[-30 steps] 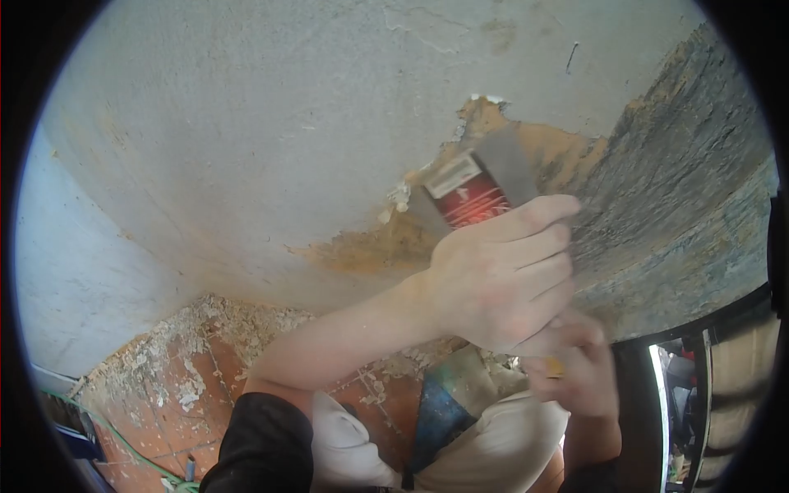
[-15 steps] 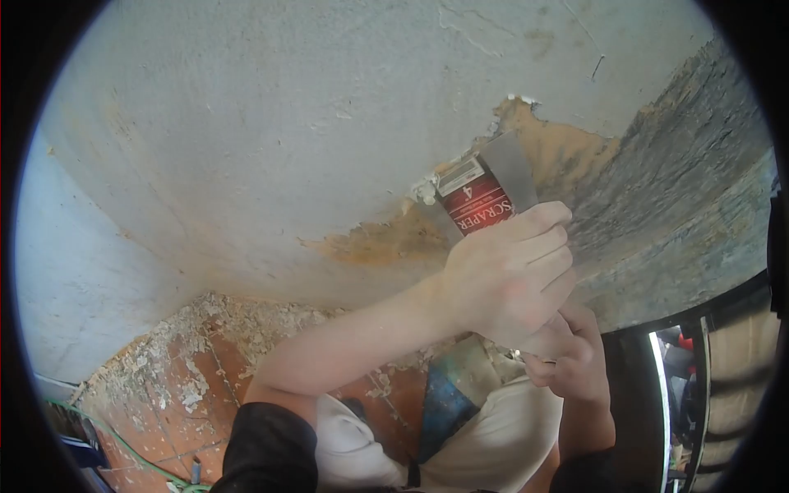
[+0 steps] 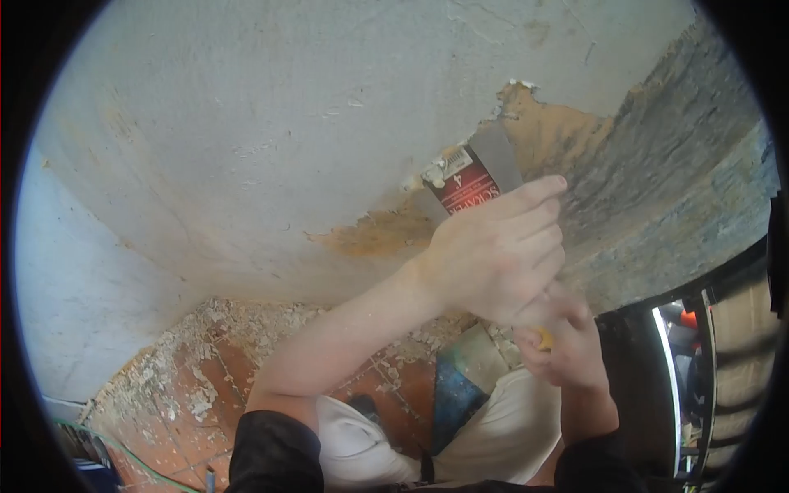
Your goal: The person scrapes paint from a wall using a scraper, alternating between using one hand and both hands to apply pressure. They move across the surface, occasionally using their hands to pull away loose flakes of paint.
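In the head view, pale flakes (image 3: 436, 170) now overlap the label of the scraper (image 3: 475, 187), where half a second ago they bunched beside it; a yellow handle end (image 3: 544, 338) has come into sight. The blade lies against the wall (image 3: 271, 123) along the peeling paint's edge. The left hand (image 3: 497, 251) is clasped over the scraper behind its blade; the right hand (image 3: 571, 341) is closed around the handle end just below.

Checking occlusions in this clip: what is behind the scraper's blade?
A wall; grey paint and a bare tan patch show beside the blade. The area directly behind is covered.
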Demonstrator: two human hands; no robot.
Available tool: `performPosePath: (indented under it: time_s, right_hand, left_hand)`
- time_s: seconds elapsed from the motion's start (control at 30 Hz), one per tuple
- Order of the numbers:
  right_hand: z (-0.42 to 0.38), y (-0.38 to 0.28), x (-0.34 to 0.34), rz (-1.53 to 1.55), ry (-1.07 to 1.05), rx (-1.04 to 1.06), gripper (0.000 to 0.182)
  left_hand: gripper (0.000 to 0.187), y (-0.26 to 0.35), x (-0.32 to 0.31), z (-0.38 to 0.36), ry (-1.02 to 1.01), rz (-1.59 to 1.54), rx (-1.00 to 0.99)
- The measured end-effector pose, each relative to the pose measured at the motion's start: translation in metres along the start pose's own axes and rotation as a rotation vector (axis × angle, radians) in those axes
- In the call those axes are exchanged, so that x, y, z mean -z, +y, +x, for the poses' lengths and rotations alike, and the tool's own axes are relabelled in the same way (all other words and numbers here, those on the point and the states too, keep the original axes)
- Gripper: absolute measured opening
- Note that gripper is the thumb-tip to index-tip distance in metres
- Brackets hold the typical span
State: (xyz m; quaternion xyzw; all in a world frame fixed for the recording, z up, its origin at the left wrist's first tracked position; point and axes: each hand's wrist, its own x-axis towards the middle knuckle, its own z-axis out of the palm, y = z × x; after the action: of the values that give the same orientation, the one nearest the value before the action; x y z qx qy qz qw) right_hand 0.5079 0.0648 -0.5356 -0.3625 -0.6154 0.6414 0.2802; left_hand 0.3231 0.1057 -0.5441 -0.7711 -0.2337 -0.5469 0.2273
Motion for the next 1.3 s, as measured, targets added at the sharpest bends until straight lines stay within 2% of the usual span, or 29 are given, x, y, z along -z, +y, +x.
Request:
performPosePath:
  time_s: [0.07, 0.1, 0.23, 0.27, 0.3, 0.37, 0.47, 0.53, 0.63, 0.73, 0.8, 0.87, 0.93, 0.97, 1.0, 1.07, 1.13, 1.2, 1.27, 1.3]
  right_hand:
    - [-0.004, 0.009, 0.007, 0.002, -0.005, -0.071, 0.024]
    - [-0.006, 0.01, 0.016, 0.251, -0.023, -0.137, 0.024]
    - [0.003, 0.009, -0.003, 0.109, -0.006, -0.018, 0.024]
    - [0.001, 0.008, -0.004, 0.177, -0.021, -0.068, 0.024]
    - [0.004, 0.007, -0.005, 0.242, -0.043, -0.109, 0.024]
    - [0.0, 0.012, -0.002, 0.319, -0.053, -0.173, 0.024]
    - [0.006, 0.024, 0.004, 0.28, -0.01, -0.064, 0.021]
    - [0.008, 0.025, -0.015, 0.339, 0.056, -0.142, 0.018]
    - [0.0, 0.027, -0.009, 0.373, -0.035, -0.063, 0.02]
    - [0.004, 0.019, 0.001, 0.338, -0.04, -0.125, 0.022]
    - [0.008, 0.009, -0.012, 0.344, -0.037, -0.132, 0.024]
    - [0.001, 0.015, -0.011, 0.393, -0.055, -0.126, 0.021]
    - [-0.006, 0.028, -0.006, 0.379, -0.049, -0.065, 0.019]
    - [0.0, 0.026, -0.007, 0.342, 0.001, -0.092, 0.017]
    - [0.005, 0.019, -0.01, 0.301, 0.054, -0.128, 0.016]
    - [0.01, 0.014, -0.017, 0.29, 0.031, -0.161, 0.014]
    - [0.01, 0.019, -0.019, 0.306, -0.036, -0.109, 0.012]
    - [0.001, 0.015, -0.022, 0.42, -0.016, -0.127, 0.011]
    - [0.009, 0.018, -0.013, 0.357, -0.061, -0.075, 0.017]
    - [0.012, 0.018, -0.014, 0.398, -0.09, -0.111, 0.018]
  left_hand:
    - [0.05, -0.001, 0.008, 0.003, -0.096, -0.119, -0.051]
    - [0.05, 0.003, 0.006, -0.001, -0.102, -0.131, -0.049]
    - [0.047, -0.007, 0.0, -0.002, -0.073, -0.033, -0.057]
    - [0.046, -0.008, 0.004, -0.004, -0.041, 0.037, -0.046]
    - [0.044, -0.006, 0.011, -0.003, -0.122, 0.024, -0.061]
    - [0.044, -0.006, 0.007, -0.004, -0.123, -0.027, -0.069]
    - [0.044, -0.014, 0.012, -0.003, -0.149, -0.026, -0.109]
    - [0.043, -0.012, 0.012, -0.005, -0.159, 0.028, -0.101]
    - [0.041, -0.006, 0.009, -0.01, -0.103, -0.04, -0.084]
    - [0.037, -0.012, 0.006, -0.005, -0.133, -0.045, -0.195]
    - [0.035, -0.009, 0.006, -0.004, -0.023, 0.016, -0.099]
    - [0.034, -0.007, 0.006, -0.002, -0.085, 0.044, -0.137]
    - [0.036, -0.008, 0.007, 0.003, -0.068, -0.145, -0.182]
    - [0.036, -0.011, 0.01, 0.003, -0.074, -0.129, -0.2]
    - [0.038, -0.009, 0.01, -0.001, -0.093, -0.069, -0.16]
    - [0.039, -0.002, 0.006, -0.005, -0.1, -0.028, -0.094]
    - [0.043, -0.009, 0.011, -0.006, -0.107, 0.028, -0.225]
    - [0.044, -0.004, 0.008, -0.01, -0.134, 0.027, -0.208]
    - [0.046, -0.002, 0.002, -0.004, -0.121, 0.059, -0.191]
    - [0.045, -0.001, 0.012, -0.007, -0.117, -0.03, -0.07]
